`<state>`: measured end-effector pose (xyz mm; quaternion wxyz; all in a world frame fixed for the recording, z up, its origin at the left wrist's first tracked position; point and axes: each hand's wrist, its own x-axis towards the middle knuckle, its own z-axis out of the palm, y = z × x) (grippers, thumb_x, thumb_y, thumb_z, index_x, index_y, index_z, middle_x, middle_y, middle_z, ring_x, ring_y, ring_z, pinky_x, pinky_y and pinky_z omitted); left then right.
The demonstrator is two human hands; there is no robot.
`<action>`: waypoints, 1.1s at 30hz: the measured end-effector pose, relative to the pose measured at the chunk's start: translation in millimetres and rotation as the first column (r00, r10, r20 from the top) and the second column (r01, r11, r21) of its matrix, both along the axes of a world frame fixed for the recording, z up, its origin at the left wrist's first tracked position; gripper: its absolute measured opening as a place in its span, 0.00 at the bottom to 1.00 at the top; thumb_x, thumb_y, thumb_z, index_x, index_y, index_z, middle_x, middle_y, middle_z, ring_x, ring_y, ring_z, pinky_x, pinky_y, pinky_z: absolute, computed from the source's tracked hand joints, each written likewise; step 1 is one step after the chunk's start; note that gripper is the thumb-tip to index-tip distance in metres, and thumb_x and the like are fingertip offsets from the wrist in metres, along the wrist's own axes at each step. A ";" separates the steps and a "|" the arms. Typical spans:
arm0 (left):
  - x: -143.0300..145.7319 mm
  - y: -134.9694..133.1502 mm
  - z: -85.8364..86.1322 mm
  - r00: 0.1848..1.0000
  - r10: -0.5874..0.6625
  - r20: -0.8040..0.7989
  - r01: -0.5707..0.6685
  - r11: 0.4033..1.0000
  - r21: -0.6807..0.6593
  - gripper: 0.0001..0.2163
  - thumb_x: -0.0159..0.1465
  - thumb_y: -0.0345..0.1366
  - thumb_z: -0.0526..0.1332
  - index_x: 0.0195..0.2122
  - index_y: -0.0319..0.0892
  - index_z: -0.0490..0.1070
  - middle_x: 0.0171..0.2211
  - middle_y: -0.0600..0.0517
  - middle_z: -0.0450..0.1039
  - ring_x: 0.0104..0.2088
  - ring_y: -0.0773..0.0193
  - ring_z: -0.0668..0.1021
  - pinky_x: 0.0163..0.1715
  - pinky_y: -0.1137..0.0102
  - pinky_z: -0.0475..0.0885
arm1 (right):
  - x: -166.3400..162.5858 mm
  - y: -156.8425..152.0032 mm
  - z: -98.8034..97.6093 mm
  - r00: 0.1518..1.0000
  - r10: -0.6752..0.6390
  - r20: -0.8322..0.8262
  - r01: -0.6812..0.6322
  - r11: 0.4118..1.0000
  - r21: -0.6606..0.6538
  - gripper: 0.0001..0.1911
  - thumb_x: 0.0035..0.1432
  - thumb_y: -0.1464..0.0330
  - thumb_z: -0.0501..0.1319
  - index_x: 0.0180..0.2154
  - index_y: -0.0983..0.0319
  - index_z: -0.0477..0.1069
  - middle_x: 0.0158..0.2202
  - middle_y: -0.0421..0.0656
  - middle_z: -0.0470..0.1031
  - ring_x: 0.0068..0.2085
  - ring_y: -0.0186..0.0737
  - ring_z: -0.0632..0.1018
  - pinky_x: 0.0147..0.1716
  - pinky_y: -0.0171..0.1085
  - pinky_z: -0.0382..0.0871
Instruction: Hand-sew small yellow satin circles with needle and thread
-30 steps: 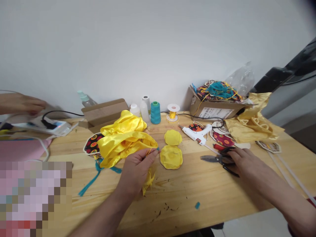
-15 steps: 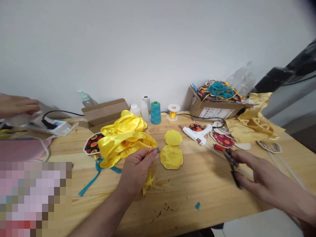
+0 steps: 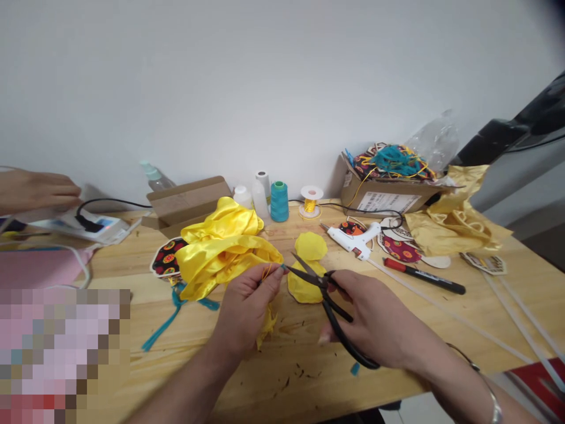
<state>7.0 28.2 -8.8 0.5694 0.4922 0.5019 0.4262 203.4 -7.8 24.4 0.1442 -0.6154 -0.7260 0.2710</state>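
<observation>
My left hand (image 3: 249, 300) pinches an orange-yellow cord (image 3: 265, 272) between thumb and fingers, with a bit of teal at the fingertips. Beside it lies shiny yellow satin fabric (image 3: 220, 259), and a smaller yellow piece (image 3: 267, 327) hangs below the hand. My right hand (image 3: 375, 312) grips black-handled scissors (image 3: 324, 285), their blades parted and pointing left, one tip close to my left fingertips. Two round yellow cloth pieces (image 3: 311, 246) lie on the table behind the blades, the nearer one partly covered.
A white glue gun (image 3: 354, 238), a marker (image 3: 426, 277) and a filled cardboard box (image 3: 384, 194) occupy the right side. Teal thread (image 3: 279, 203) and a spool of yellow cord (image 3: 310, 203) stand near the wall. At far left, another person's hand (image 3: 39, 191) is above a power strip (image 3: 99, 228).
My right hand has brought the scissors leftward from beside the marker to my left fingertips, and the blades have spread. The marker now shows fully. My left hand has barely moved.
</observation>
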 end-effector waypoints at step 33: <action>1.5 -1.8 -1.4 0.991 -0.088 0.105 0.089 0.996 0.000 0.08 0.59 0.37 0.61 0.25 0.39 0.71 0.19 0.59 0.55 0.22 0.72 0.57 0.21 0.77 0.53 | -7.4 6.8 -16.7 0.998 0.052 0.031 -0.053 0.998 0.028 0.16 0.53 0.56 0.60 0.24 0.61 0.71 0.23 0.39 0.70 0.24 0.32 0.67 0.22 0.31 0.52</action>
